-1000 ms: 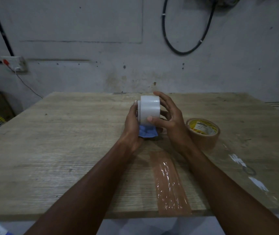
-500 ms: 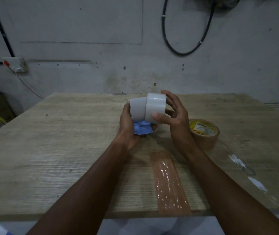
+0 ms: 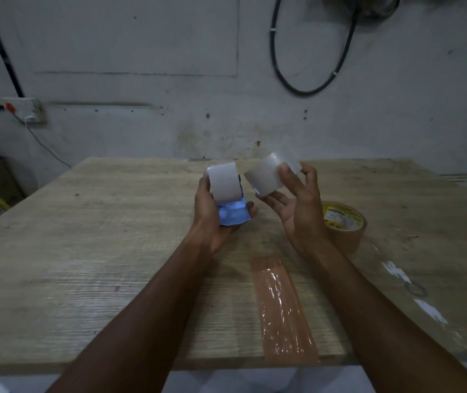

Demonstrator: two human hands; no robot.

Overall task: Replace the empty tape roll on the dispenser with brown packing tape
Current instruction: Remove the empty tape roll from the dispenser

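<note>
Gleaming whitish empty roll (image 3: pixel 269 177) in right hand (image 3: pixel 297 211)

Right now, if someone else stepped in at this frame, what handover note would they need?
Left hand: holds the blue dispenser upright above the table; its white hub is bare.
Right hand: pinches the empty roll, clear of the hub, in the air.
Brown packing tape: lies flat on the table beside the right wrist, untouched.
Done: empty roll is off.
Left: put the empty roll down, pick up the brown tape, seat it on the hub, thread the end.
</note>
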